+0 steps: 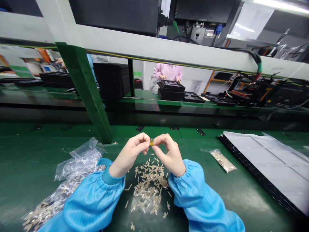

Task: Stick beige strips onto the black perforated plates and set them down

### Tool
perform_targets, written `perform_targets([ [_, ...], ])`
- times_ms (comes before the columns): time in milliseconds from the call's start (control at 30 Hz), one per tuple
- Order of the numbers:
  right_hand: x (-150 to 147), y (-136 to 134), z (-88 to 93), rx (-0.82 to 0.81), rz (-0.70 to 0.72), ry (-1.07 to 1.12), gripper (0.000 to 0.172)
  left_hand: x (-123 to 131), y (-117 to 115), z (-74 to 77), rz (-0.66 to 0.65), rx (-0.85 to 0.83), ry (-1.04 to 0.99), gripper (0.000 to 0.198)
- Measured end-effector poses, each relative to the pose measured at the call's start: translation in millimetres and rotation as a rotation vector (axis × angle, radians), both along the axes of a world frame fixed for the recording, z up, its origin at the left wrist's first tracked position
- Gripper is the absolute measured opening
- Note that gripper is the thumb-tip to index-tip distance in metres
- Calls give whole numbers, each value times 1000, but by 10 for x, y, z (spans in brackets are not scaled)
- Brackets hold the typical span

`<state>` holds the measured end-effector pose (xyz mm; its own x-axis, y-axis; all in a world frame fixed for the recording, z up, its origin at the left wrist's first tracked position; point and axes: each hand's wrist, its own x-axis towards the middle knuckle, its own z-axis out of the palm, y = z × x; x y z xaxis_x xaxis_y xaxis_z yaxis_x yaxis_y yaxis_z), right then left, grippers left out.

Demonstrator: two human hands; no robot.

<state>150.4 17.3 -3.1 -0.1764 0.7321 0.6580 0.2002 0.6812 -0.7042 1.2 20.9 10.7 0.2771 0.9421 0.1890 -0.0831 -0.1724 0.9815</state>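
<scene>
Between my two hands is a tiny yellow-orange piece (151, 142), too small to name more exactly. My left hand (131, 153) pinches it from the left with thumb and forefinger. From the other side, the thumb and forefinger of my right hand (170, 154) close on it too. Below them, a loose heap of small beige strips (151, 180) is spread over the green table (212, 199). Blue sleeves cover both my forearms.
Clear plastic bags (79, 161) with beige pieces lie at left, partly under my sleeve. A small packet (223, 160) is at right, beside a black tray (256, 174) under a white sheet. A green post (84, 93) rises ahead. Across the bench, a person in pink (169, 71) handles stacked black trays (171, 90).
</scene>
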Motion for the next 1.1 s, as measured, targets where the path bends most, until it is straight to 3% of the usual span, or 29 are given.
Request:
perform_targets([
  [167, 47, -20, 31, 36, -32, -30, 8, -15, 23, 14, 3, -96, -125, 12],
  [433, 55, -44, 74, 183, -33, -104, 12, -20, 43, -12, -123, -263, -304, 12],
  [567, 36, -22, 18, 281, -108, -176, 11, -9, 35, -21, -187, -304, -349, 12],
  [733, 20, -4, -38, 396, -204, -261, 13, 21, -23, -54, -255, -335, -276, 12],
  [800, 24, 13, -39, 416, -224, -247, 13, 12, 23, -77, -197, -247, -65, 16],
  [900, 66, 69, -14, 370, -243, -194, 13, -68, 313, -137, 7, -83, 362, 20],
  [1100, 239, 197, 66, 171, -271, -33, 15, -239, 1399, -396, 193, -63, 854, 27],
])
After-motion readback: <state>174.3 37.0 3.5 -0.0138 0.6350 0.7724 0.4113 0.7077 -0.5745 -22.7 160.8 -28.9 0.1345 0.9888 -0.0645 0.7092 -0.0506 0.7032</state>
